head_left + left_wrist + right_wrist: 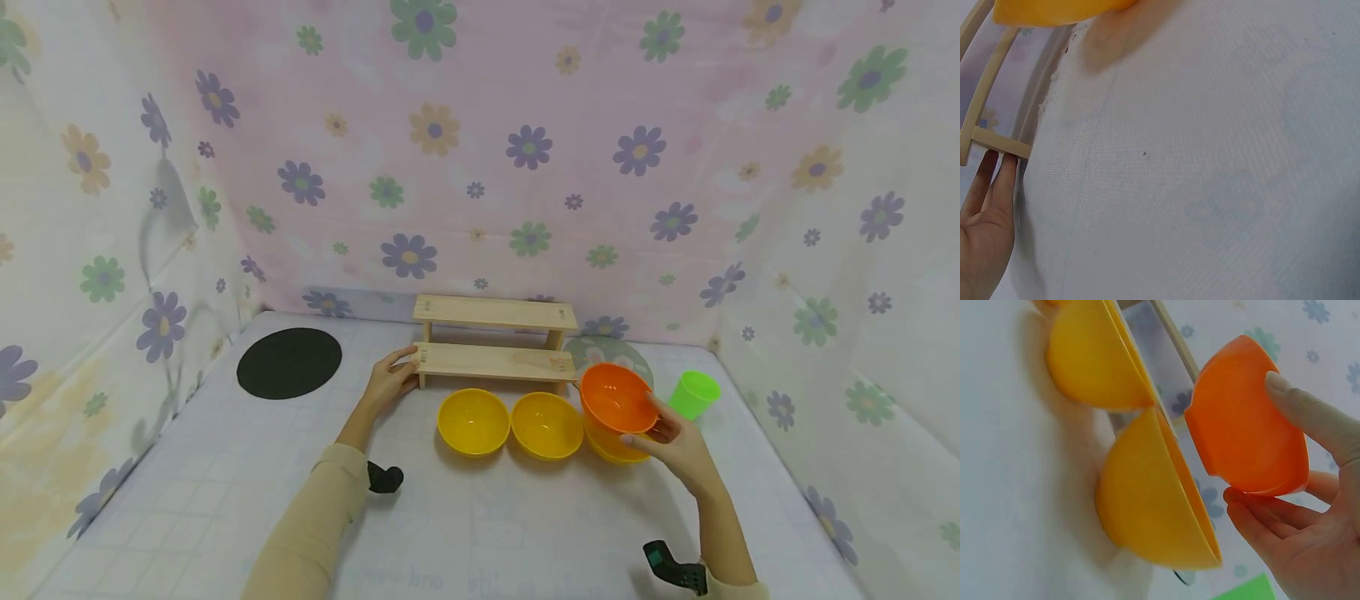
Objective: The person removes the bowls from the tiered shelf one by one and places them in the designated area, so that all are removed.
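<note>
My left hand (388, 382) touches the left end of a two-step wooden stand (491, 361) with its fingertips. In the left wrist view, those fingers (1002, 187) lie nearly straight against the stand's side bar (1000, 142). My right hand (681, 448) holds an orange bowl (617, 398), thumb on one side and fingers on the other. The bowl is tilted and raised over the rightmost yellow bowl (609, 447), partly hiding it. Beside that stand a middle yellow bowl (547, 427) and a left yellow bowl (474, 423), in a row before the stand.
A bright green cup (694, 395) leans beyond my right hand. Behind the orange bowl lies a pale green round mat (626, 357). At the far left is a black round mat (289, 363). Flowered cloth walls (480, 167) enclose the table's back and sides.
</note>
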Action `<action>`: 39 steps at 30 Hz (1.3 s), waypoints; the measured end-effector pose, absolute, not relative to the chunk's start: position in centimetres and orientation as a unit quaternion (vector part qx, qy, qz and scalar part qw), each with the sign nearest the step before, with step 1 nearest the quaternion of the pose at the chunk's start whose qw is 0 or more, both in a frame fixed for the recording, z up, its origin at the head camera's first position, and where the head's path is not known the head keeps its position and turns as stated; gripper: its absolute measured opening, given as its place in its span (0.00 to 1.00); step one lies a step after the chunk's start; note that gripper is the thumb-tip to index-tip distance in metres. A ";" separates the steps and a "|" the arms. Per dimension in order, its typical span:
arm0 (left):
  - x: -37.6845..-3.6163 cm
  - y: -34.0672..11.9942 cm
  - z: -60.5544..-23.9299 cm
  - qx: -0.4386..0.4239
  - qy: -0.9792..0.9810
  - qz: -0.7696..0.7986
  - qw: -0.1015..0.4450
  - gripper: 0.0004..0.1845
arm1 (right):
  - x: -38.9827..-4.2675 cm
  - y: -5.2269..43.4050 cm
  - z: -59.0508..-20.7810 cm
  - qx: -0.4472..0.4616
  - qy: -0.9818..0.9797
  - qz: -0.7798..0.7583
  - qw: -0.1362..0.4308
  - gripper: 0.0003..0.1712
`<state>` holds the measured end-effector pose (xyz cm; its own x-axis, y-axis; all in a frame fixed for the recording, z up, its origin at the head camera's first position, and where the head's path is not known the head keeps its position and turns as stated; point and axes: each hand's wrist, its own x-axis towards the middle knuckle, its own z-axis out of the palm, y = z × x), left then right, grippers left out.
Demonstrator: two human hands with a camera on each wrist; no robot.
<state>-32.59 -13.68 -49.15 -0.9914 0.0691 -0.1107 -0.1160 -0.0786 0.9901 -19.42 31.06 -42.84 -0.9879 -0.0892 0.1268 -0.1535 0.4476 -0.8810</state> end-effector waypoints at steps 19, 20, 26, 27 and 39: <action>-32.5 -13.8 -48.9 -0.011 0.675 0.735 0.063 0.24 | -16.1 38.2 -44.4 -0.010 -0.834 0.544 0.092 0.48; -32.5 -13.8 -48.9 -0.011 0.674 0.736 0.063 0.24 | -16.0 38.4 -44.5 -0.018 -0.838 0.537 0.092 0.48; -32.5 -13.7 -49.0 -0.010 0.676 0.735 0.061 0.24 | -16.8 41.5 -48.2 -0.040 -0.849 0.516 0.107 0.49; -32.5 -13.7 -49.0 -0.010 0.676 0.734 0.061 0.24 | -16.7 41.7 -48.4 -0.037 -0.842 0.527 0.111 0.49; -32.4 -13.7 -49.1 -0.012 0.667 0.742 0.063 0.24 | -14.8 40.0 -47.1 -0.041 -0.776 0.621 0.105 0.47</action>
